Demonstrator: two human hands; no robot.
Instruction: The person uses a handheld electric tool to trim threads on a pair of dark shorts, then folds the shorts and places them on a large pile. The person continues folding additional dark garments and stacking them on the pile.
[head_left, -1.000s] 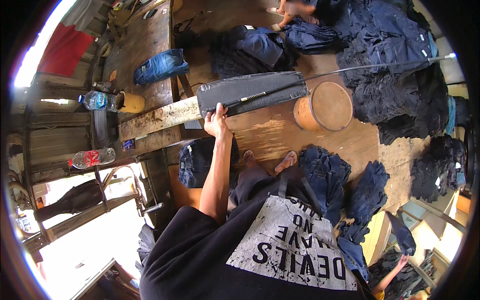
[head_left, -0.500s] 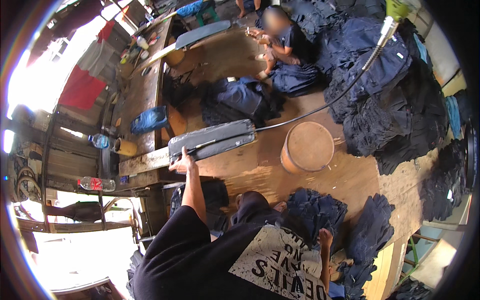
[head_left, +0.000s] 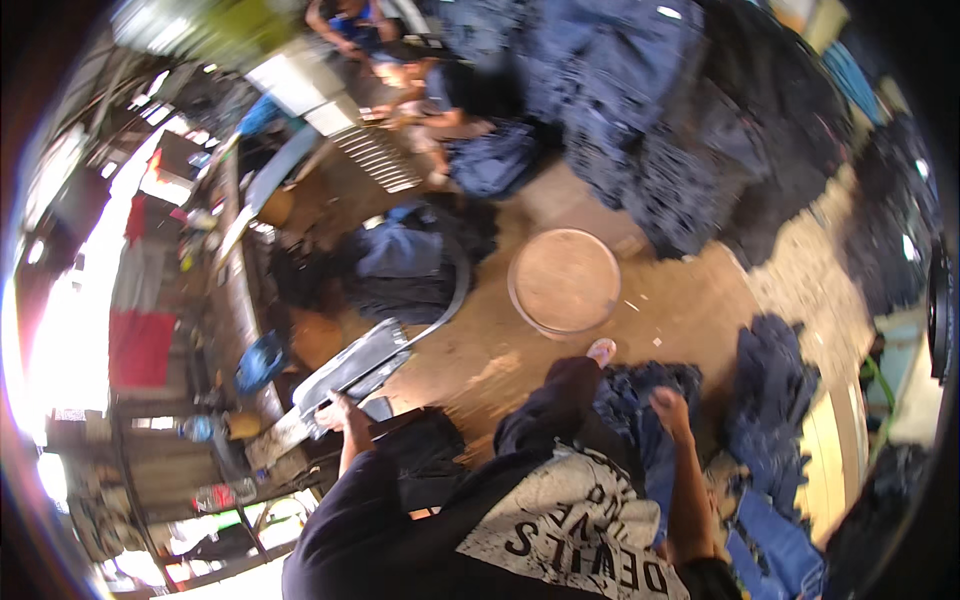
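Observation:
At the near left, a long dark padded board [head_left: 356, 362] lies across the end of a wooden bench. My left hand [head_left: 342, 411] is closed on the near end of this board. Over the pile of dark clothes [head_left: 640, 385] on the right is my right hand [head_left: 671, 408], raised with its fingers curled and nothing visible in them. A grey cord [head_left: 455, 300] curves up from the board's far end. At the upper left hangs a blurred lime-green fitting [head_left: 205, 30] with a pale ribbed sleeve [head_left: 372, 155].
A round, flat-topped drum [head_left: 566, 280] stands mid-floor. Beyond it lie folded dark garments [head_left: 400, 265] and a seated person [head_left: 450, 105]. Large clothing heaps [head_left: 640, 130] fill the far right. A wooden bench [head_left: 243, 300] runs along the left. Blue jeans [head_left: 775, 545] lie at the lower right.
The view has swung right, and the lime-green fitting has crossed from upper right to upper left. My right hand has risen and extended forward. My left hand stays at the board's end.

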